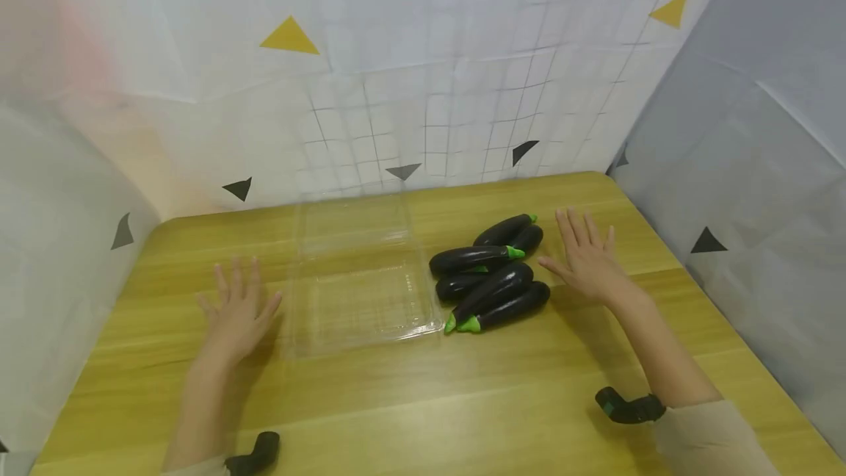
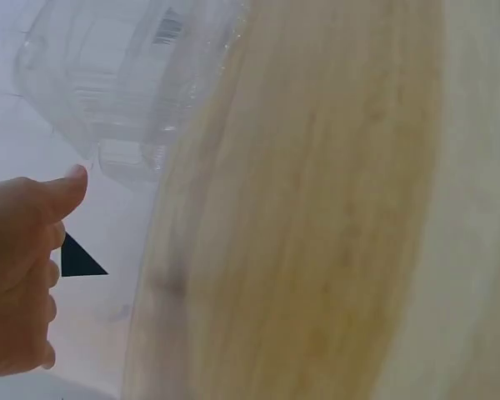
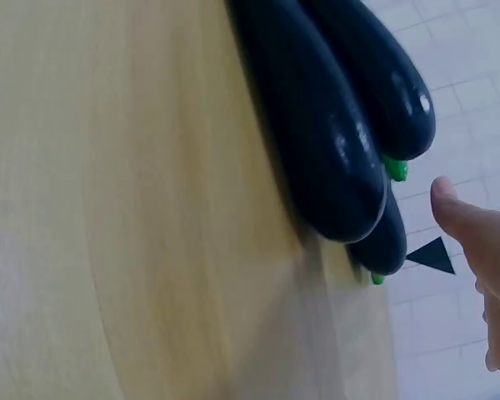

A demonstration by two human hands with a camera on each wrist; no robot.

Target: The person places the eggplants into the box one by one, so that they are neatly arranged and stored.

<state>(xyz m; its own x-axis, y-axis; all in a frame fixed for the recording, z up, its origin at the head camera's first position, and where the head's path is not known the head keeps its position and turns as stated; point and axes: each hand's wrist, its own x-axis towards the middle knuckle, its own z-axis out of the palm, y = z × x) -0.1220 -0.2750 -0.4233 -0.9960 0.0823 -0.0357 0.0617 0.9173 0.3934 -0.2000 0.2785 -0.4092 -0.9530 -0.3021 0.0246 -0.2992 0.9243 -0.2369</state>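
Several dark purple eggplants [image 1: 497, 289] with green stems lie in a loose pile right of the table's middle. Left of them stands a clear plastic container [image 1: 370, 300], its lid [image 1: 353, 222] folded back toward the wall. My left hand [image 1: 234, 318], fingers spread and holding nothing, is just left of the container. The right hand [image 1: 588, 259] is spread the same way to the right of the eggplants, also with nothing in it. In the right wrist view, the thumb of that hand [image 3: 492, 275] points toward the eggplants [image 3: 317, 142]. The container [image 2: 125, 75] shows beyond the left hand [image 2: 21, 275] in the left wrist view.
The wooden table [image 1: 410, 417] is bounded by a white sheet wall [image 1: 463, 109] at the back, with grey-white sheets at both sides. Yellow and dark triangles mark the walls. Each wrist wears a black camera mount [image 1: 628, 406].
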